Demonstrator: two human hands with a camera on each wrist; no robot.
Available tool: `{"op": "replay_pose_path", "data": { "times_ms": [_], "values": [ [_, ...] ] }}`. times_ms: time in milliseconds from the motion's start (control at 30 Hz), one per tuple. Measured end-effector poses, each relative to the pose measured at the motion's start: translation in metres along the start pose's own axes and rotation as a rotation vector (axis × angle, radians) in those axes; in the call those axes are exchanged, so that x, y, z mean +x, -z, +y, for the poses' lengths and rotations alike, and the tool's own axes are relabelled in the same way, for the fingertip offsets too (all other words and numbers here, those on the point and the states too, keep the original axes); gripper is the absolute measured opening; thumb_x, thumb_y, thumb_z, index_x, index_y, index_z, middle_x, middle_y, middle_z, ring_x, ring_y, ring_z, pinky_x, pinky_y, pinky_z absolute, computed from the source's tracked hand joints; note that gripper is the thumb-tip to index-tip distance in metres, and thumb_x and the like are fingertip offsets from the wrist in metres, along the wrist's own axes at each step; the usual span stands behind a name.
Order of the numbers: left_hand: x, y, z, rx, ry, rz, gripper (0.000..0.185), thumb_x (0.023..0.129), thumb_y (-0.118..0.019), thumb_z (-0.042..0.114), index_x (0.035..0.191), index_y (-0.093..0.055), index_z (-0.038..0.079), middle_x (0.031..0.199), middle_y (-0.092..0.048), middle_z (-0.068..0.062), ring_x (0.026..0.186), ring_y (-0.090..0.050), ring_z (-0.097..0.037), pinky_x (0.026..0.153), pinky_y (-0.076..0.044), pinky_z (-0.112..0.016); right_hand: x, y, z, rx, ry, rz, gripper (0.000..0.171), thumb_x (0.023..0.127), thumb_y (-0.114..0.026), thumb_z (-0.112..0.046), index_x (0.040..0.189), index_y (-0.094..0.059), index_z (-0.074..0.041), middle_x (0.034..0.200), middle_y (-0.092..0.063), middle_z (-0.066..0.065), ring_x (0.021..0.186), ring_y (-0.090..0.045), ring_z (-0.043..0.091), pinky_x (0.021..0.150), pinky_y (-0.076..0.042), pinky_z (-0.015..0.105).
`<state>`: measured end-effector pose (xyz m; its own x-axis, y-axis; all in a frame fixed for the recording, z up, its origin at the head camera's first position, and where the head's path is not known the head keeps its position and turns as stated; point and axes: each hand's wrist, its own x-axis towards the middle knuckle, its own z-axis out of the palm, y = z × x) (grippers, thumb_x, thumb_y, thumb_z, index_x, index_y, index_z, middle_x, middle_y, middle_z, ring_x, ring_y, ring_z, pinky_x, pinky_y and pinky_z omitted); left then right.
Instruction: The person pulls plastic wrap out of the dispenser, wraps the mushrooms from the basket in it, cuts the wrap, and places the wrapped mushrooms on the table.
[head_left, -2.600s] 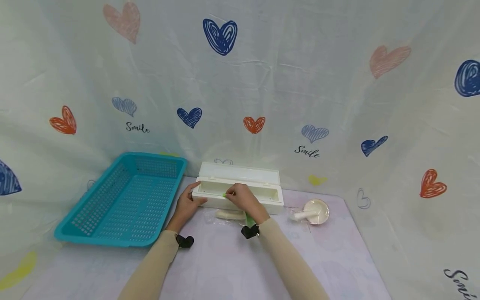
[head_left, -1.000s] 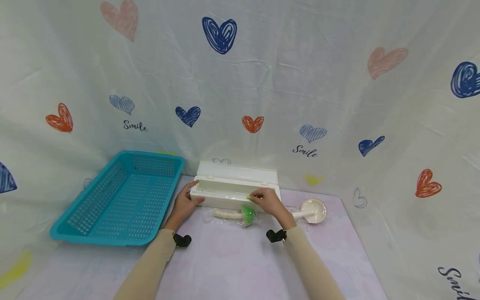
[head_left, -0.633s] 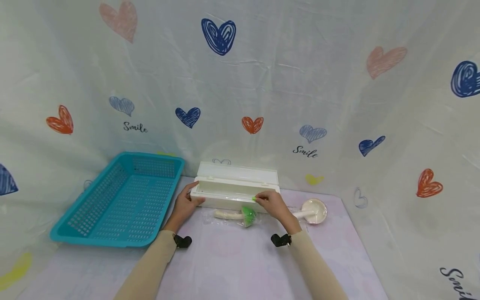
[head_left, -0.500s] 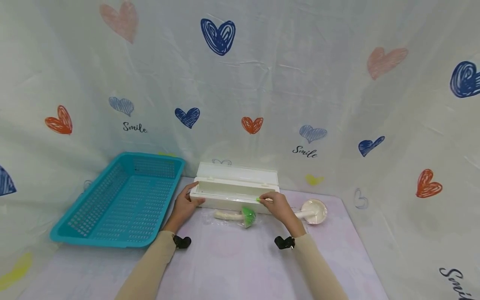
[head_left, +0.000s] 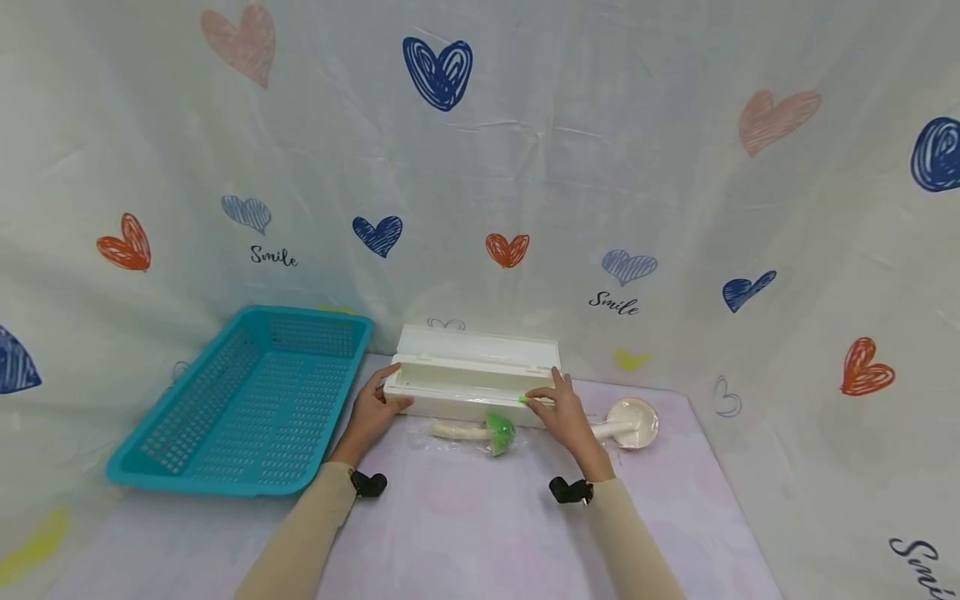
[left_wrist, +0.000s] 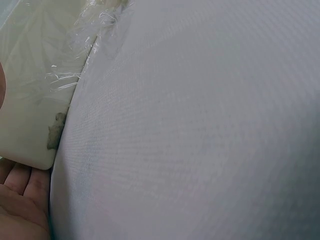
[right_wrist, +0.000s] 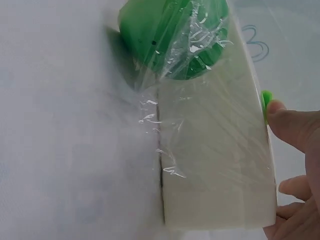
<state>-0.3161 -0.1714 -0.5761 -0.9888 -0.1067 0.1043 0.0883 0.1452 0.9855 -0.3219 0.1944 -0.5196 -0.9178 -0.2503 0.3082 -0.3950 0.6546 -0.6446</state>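
Note:
A long white cling film dispenser [head_left: 450, 405] stands at the back of the table with its lid [head_left: 480, 343] raised. My left hand [head_left: 372, 414] grips its left end, thumb at the front and fingers round the end. With thumb and index finger, my right hand [head_left: 564, 414] pinches a small green slider [head_left: 522, 399] on the front edge near the right end; its other fingers reach to the box's end. In front lies a mushroom-shaped piece [head_left: 500, 434] with a green cap and pale stem, under clear film. The right wrist view shows film over the green cap [right_wrist: 170, 40] and the box front.
A turquoise perforated basket [head_left: 258, 417] stands to the left of the box. Right of my right hand lies a cream round piece with a white stem [head_left: 633, 422], partly film-wrapped. A heart-printed curtain [head_left: 480, 183] hangs behind the table.
My right hand has slid the green slider rightward along the front edge, from mid-box to near the right end. Its other fingers now spread to the box's end. The left hand stays put.

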Motion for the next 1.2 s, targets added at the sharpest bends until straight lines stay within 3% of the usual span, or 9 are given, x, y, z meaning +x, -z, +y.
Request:
{"op": "replay_pose_path", "data": {
  "times_ms": [233, 400, 800, 1033, 1200],
  "values": [
    [0.001, -0.001, -0.002, 0.034, 0.007, 0.020, 0.075, 0.091, -0.077, 0.005, 0.156, -0.042, 0.017, 0.153, -0.049, -0.021, 0.134, -0.056, -0.037, 0.100, -0.056, -0.040, -0.005, 0.015, 0.013, 0.057, -0.070, 0.016, 0.015, 0.094, -0.075, -0.014, 0.105, -0.078, -0.005, 0.155, -0.039, 0.034, 0.142, -0.042, 0.051, 0.113, -0.040, 0.060],
    [0.000, 0.001, -0.001, 0.023, 0.003, 0.014, 0.075, 0.091, -0.076, 0.002, 0.156, -0.041, 0.015, 0.155, -0.047, -0.020, 0.137, -0.054, -0.037, 0.102, -0.054, -0.041, -0.006, 0.018, 0.017, 0.135, -0.089, 0.009, 0.016, 0.094, -0.074, -0.014, 0.106, -0.077, -0.003, 0.153, -0.042, 0.031, 0.140, -0.047, 0.045, 0.110, -0.045, 0.055],
    [0.000, 0.000, 0.003, 0.006, -0.028, 0.001, 0.076, 0.091, -0.076, 0.001, 0.157, -0.039, 0.010, 0.158, -0.043, -0.023, 0.140, -0.051, -0.042, 0.105, -0.051, -0.044, -0.008, 0.022, 0.022, 0.119, -0.155, 0.004, 0.017, 0.097, -0.071, -0.015, 0.107, -0.078, -0.003, 0.152, -0.048, 0.021, 0.133, -0.056, 0.040, 0.102, -0.052, 0.053],
    [0.001, 0.000, -0.001, 0.018, -0.015, 0.005, 0.074, 0.091, -0.077, 0.004, 0.156, -0.041, 0.013, 0.157, -0.045, -0.020, 0.139, -0.052, -0.038, 0.107, -0.050, -0.047, -0.007, 0.020, 0.023, 0.125, -0.176, 0.034, 0.013, 0.096, -0.072, -0.010, 0.104, -0.079, -0.002, 0.148, -0.053, 0.018, 0.133, -0.057, 0.036, 0.091, -0.054, 0.037],
    [0.001, -0.001, -0.001, 0.013, -0.023, 0.010, 0.074, 0.091, -0.077, 0.003, 0.155, -0.041, 0.012, 0.157, -0.045, -0.020, 0.139, -0.052, -0.039, 0.106, -0.050, -0.046, -0.007, 0.019, 0.023, 0.088, -0.194, 0.060, 0.010, 0.096, -0.072, -0.008, 0.101, -0.079, -0.003, 0.147, -0.054, 0.017, 0.132, -0.058, 0.037, 0.085, -0.053, 0.035]
  ]
}}
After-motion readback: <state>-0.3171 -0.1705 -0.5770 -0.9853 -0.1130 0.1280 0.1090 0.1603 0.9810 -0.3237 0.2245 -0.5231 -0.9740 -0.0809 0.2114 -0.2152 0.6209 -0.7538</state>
